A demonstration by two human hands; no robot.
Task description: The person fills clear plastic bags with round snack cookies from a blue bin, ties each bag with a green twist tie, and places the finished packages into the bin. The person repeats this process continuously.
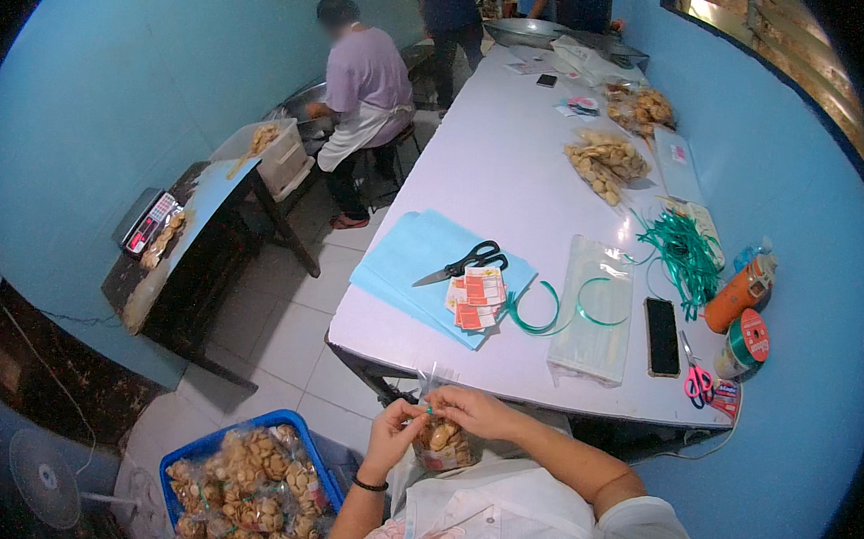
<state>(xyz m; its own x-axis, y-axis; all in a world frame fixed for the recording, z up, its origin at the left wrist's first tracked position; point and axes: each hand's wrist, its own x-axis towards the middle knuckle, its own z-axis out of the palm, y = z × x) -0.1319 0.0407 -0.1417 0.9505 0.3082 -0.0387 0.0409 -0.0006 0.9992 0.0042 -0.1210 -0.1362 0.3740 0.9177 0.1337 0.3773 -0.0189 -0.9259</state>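
Note:
A clear plastic bag of round biscuits (444,444) rests against my apron, below the table's near edge. My left hand (397,428) pinches a green ribbon (429,410) at the bag's gathered neck. From the other side, my right hand (467,409) also grips the neck and ribbon. The bag's loose top sticks up above my fingers. On the table, green ribbon strips (537,328) curl beside printed labels (480,295). Black-handled scissors (466,263) lie on light blue sheets (402,267). Flat clear plastic bags (592,318) are stacked to the right.
At lower left, a blue basket (300,419) holds several filled bags. The white table (498,176) carries a phone (661,338), pink-handled scissors (697,378), a ribbon spool (747,340), an orange bottle (738,295) and cut ribbons (680,249). A seated person (370,77) is beyond; a fan (45,477) stands lower left.

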